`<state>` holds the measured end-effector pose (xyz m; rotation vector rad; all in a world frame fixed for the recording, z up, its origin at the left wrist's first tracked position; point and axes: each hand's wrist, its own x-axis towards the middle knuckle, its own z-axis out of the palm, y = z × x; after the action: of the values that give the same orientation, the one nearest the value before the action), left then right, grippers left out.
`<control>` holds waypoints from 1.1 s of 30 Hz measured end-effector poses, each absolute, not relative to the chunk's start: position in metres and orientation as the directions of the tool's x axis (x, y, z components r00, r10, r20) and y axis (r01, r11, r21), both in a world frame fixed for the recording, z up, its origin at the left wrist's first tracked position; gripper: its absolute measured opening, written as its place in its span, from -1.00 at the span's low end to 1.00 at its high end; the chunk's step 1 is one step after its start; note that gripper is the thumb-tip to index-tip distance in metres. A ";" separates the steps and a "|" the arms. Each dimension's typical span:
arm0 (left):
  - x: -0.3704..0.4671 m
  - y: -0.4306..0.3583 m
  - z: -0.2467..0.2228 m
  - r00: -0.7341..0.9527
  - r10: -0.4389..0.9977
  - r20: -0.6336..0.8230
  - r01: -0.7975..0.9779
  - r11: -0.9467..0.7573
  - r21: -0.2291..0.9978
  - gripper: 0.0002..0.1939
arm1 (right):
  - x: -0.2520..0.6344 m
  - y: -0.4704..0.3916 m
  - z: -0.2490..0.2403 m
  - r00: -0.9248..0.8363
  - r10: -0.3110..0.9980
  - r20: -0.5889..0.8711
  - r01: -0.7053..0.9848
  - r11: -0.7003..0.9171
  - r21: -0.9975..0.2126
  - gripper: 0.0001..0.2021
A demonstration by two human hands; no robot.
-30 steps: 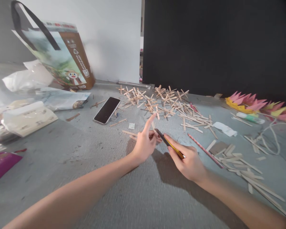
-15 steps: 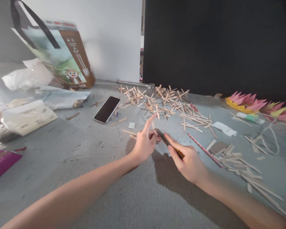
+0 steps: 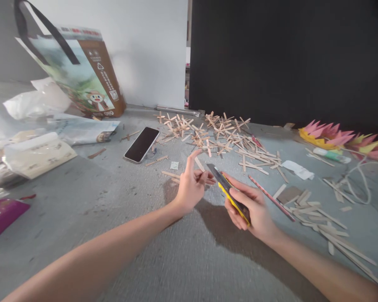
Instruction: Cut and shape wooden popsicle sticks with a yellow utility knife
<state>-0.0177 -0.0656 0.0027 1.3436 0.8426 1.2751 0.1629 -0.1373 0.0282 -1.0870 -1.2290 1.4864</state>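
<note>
My right hand (image 3: 250, 203) is wrapped round a yellow and black utility knife (image 3: 234, 201), its blade pointing up and to the left. A small gap separates the blade from my left hand (image 3: 190, 184). Between the thumb and fingers of that hand is a wooden craft stick (image 3: 199, 164), its upper part showing and the rest hidden by the fingers. The left index finger points upward, away from the others. Just left of this hand, more craft sticks (image 3: 170, 174) lie flat on the grey surface.
Beyond my hands spreads a pile of crossed craft sticks (image 3: 219, 130). A phone (image 3: 142, 144) lies to its left, near a printed bag (image 3: 78, 75) and plastic packets (image 3: 39, 155). On the right are loose sticks (image 3: 315, 214), a red-patterned thin rod (image 3: 271, 197) and pink-yellow paper petals (image 3: 327, 136).
My right hand has drawn the knife back to the right, away from the stick, and turned so its yellow side shows. My left hand has shifted slightly left, still pinching the stick.
</note>
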 end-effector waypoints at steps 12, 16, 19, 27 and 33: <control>-0.018 -0.071 0.012 0.359 0.915 0.186 -0.256 -0.095 0.962 -0.09 | 0.172 -0.122 0.021 0.160 0.932 0.325 0.384 0.245 -0.891 -0.60; -0.020 -0.075 0.013 0.484 0.860 0.164 -0.188 -0.081 0.979 -0.23 | 0.180 -0.107 0.024 0.269 0.817 0.510 0.478 0.346 -0.807 -0.76; -0.022 -0.075 0.014 0.559 0.817 0.138 -0.127 -0.080 0.989 -0.35 | 0.182 -0.101 0.024 0.220 0.871 0.439 0.474 0.297 -0.829 -0.72; -0.023 -0.073 0.018 0.539 0.833 0.126 -0.180 -0.032 0.983 -0.47 | 0.182 -0.099 0.018 0.086 0.966 0.245 0.493 0.172 -0.853 -0.63; -0.021 -0.067 0.017 0.427 0.892 0.148 -0.337 0.006 0.941 -0.52 | 0.179 -0.099 0.019 0.060 0.978 0.201 0.487 0.147 -0.861 -0.62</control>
<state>-0.0213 -0.0666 0.0173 1.1972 0.5934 1.0559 0.1793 -0.0989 0.0191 -1.4653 -1.5553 0.7118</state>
